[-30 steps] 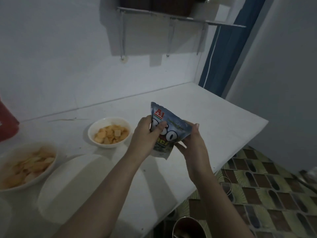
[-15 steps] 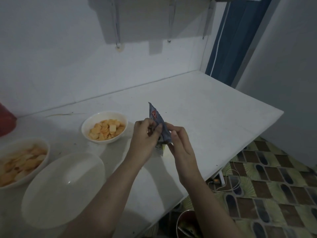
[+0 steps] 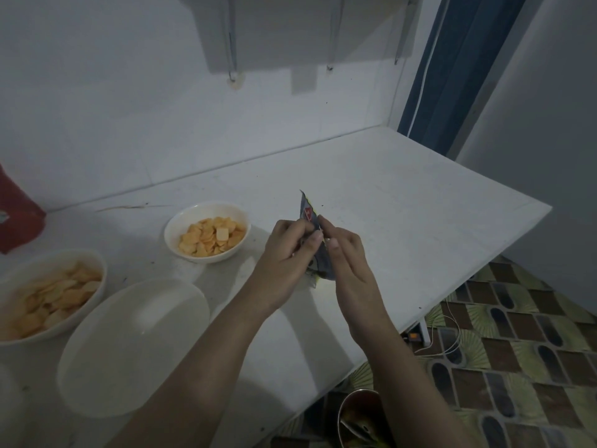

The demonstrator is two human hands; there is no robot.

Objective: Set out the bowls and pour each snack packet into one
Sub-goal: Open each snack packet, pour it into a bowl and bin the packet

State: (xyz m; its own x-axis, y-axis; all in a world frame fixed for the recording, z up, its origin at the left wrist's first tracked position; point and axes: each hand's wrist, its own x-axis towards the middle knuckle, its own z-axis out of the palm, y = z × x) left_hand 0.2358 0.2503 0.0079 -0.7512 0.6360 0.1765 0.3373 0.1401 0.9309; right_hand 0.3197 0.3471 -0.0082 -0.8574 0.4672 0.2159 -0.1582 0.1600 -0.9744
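A small blue snack packet (image 3: 307, 211) is held edge-on above the white counter (image 3: 403, 227), pinched near its top by both hands. My left hand (image 3: 284, 260) grips it from the left and my right hand (image 3: 347, 263) from the right. A small white bowl (image 3: 206, 232) with orange crackers stands left of the hands. A larger white bowl (image 3: 48, 294) with pale chips sits at the far left. An empty white oval bowl (image 3: 132, 345) lies near the counter's front edge, under my left forearm.
A red packet (image 3: 17, 215) leans against the wall at the far left. A metal bin (image 3: 361, 418) stands on the patterned floor below the counter's front edge. A shelf bracket (image 3: 232, 43) hangs on the wall above. The counter ends at its right corner (image 3: 546, 206).
The packet has turned from face-on to edge-on and both hands have closed in on its top. The view has tilted downward.
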